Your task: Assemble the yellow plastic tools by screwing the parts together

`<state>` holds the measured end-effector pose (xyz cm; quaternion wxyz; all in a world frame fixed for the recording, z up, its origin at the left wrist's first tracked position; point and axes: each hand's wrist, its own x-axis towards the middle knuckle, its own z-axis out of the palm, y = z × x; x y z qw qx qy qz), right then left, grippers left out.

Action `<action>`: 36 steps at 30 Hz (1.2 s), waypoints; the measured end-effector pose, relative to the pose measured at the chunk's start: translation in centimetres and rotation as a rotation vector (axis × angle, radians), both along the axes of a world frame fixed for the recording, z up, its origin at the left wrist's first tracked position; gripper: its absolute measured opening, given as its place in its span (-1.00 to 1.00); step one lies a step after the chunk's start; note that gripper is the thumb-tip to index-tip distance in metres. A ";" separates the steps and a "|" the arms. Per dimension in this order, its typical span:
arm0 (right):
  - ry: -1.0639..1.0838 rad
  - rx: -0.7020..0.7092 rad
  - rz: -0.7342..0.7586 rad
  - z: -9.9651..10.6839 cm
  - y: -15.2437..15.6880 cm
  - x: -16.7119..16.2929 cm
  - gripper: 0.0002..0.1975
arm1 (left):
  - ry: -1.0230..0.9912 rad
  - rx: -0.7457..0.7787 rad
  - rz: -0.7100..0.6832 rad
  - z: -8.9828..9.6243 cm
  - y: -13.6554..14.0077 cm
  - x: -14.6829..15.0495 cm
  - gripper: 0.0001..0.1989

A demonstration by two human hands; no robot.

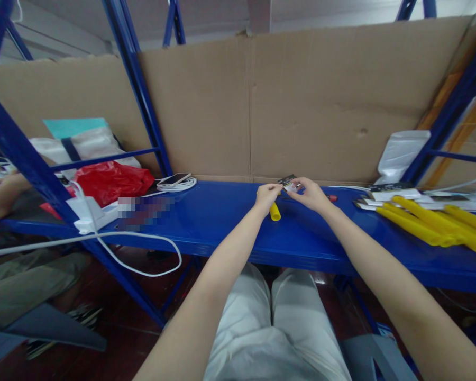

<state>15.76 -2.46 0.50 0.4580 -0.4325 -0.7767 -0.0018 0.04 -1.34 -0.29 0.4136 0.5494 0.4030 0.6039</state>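
Both hands meet over the blue shelf in front of me. Between them is a small flat piece, black with light print and a pale lower part (289,182), perhaps a card or packet. My left hand (266,197) pinches its left edge, fingers closed. On its right side, the thumb and fingers of my right hand (312,194) are closed on it. A short yellow tube (275,212) shows just under my left hand; whether that hand touches it I cannot tell. Past my right hand, a small red-ended object (332,198) lies on the shelf, partly hidden.
Several yellow tubes (432,225) and black-and-white flat boxes (394,191) lie at right. To the left are a phone (174,180) on a coiled white cable, a red plastic bag (111,182) and a white power strip (93,214). Another person's arm (3,193) reaches in far left.
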 end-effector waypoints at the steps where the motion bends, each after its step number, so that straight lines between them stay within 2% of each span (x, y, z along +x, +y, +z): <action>1: -0.011 0.007 0.013 0.0 -0.1 -0.2 -0.68 | -0.009 -0.009 0.007 0.0 0.0 0.0 -0.92; 7: 0.024 -0.038 0.057 0.0 -0.3 -0.6 -0.74 | -0.002 -0.021 0.061 0.1 -0.3 -0.3 -0.82; 11: 0.106 0.020 -0.077 0.2 0.1 0.4 -0.76 | -0.021 -0.074 0.113 0.5 -0.6 -0.5 -0.80; 13: 0.133 -0.007 -0.162 0.4 0.3 1.0 -0.80 | -0.079 -0.105 0.104 0.7 -0.8 -0.5 -0.81; 15: 0.135 -0.109 -0.195 0.6 0.2 1.4 -0.87 | -0.163 -0.154 0.077 0.9 -0.9 -0.6 -0.82; 18: 0.168 -0.232 -0.168 0.8 -0.2 1.5 -0.90 | -0.262 -0.220 0.050 1.2 -1.0 -0.7 -0.83; 25: 0.530 -0.438 -0.070 1.5 -1.1 0.7 -0.85 | -0.322 -0.297 0.071 1.1 -0.6 -0.9 -0.90; 29: 0.698 -0.575 0.055 1.8 -1.2 0.4 -0.86 | -0.242 -0.314 0.115 0.7 -0.2 -1.0 -0.88; 32: 0.680 -0.686 0.167 1.8 -1.5 0.3 -0.90 | -0.120 -0.302 0.165 0.1 0.3 -1.1 -0.87; 36: 0.614 -0.907 0.264 1.5 -2.0 0.5 -0.88 | 0.090 -0.251 0.220 -0.7 1.0 -1.2 -0.89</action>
